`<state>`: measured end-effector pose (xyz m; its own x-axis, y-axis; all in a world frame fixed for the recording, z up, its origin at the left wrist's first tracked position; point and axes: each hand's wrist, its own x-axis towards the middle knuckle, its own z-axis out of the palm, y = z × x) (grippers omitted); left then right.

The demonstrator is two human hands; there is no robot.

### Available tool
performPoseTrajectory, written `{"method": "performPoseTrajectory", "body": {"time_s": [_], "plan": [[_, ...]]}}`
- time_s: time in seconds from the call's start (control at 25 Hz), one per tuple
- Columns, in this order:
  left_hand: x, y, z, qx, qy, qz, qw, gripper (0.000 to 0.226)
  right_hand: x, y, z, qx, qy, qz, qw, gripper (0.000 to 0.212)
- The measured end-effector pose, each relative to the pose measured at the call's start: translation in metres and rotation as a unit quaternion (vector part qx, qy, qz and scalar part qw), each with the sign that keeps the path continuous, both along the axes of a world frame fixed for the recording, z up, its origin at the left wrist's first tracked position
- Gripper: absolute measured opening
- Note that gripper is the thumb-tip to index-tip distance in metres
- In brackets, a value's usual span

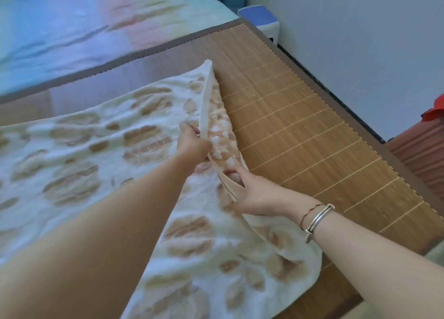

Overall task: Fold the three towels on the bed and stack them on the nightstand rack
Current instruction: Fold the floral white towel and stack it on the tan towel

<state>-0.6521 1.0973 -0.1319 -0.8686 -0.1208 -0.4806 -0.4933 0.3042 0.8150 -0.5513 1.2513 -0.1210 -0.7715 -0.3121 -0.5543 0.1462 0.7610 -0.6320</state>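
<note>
One towel (79, 150), white with tan leaf-like patches, was in view; it lay spread over the left and lower portion of a bamboo mat (300, 116) covering the bed, and no second or third towel could be identified. Two hands were in view. The left hand (193, 144) pinched the towel's pale hem just past frame centre, toward 12 o'clock, with fingers curled over the raised edge. The right hand (258, 193), toward 4 o'clock from the left hand, gripped the same hem, thumb on the near side and fingers tucked into the fold. Between the two hands the edge stood lifted off the mat, exposing the tan underside with white spots, and the lifted border ran up to a pointed corner (208, 65) at 12 o'clock. The right wrist carried one silver bangle (320, 219) and one thin braided cord beside it. No brand, label or legible writing was visible on any item. One pastel blanket (72, 30) lay beyond the mat's brown bound edge at 11 o'clock. Bare mat extended from the lifted hem toward 3 o'clock as far as the bed's right edge. One blue-and-white stool (262, 20) stood off the bed at 1 o'clock, and one red item (436, 109) sat at the 3 o'clock frame edge.
</note>
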Motion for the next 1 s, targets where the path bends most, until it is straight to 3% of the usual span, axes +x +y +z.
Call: {"method": "performPoseTrajectory", "body": {"time_s": [0.12,0.24,0.44,0.56,0.8,1.0], "plan": [[0.028,-0.083,0.017,0.020,0.038,0.037,0.998,0.037,0.018,-0.064,0.014,0.056,0.019,0.086,0.995,0.087],[0.063,-0.173,0.032,0.002,0.073,0.065,0.995,0.031,0.043,-0.141,0.028,0.053,0.042,0.131,0.989,0.088],[0.116,-0.311,0.040,-0.021,0.033,0.086,0.996,0.036,0.092,-0.271,0.020,0.024,0.035,0.210,0.977,0.081],[0.146,-0.352,0.032,0.026,-0.009,0.072,0.997,0.034,0.119,-0.316,0.007,0.005,-0.004,0.210,0.978,0.074],[0.176,-0.409,0.013,-0.004,-0.051,0.087,0.995,0.042,0.136,-0.360,0.001,-0.062,-0.111,0.181,0.975,0.076],[0.212,-0.432,-0.003,-0.029,-0.085,0.100,0.991,0.042,0.151,-0.388,0.000,-0.044,-0.143,0.263,0.953,0.077]]}}
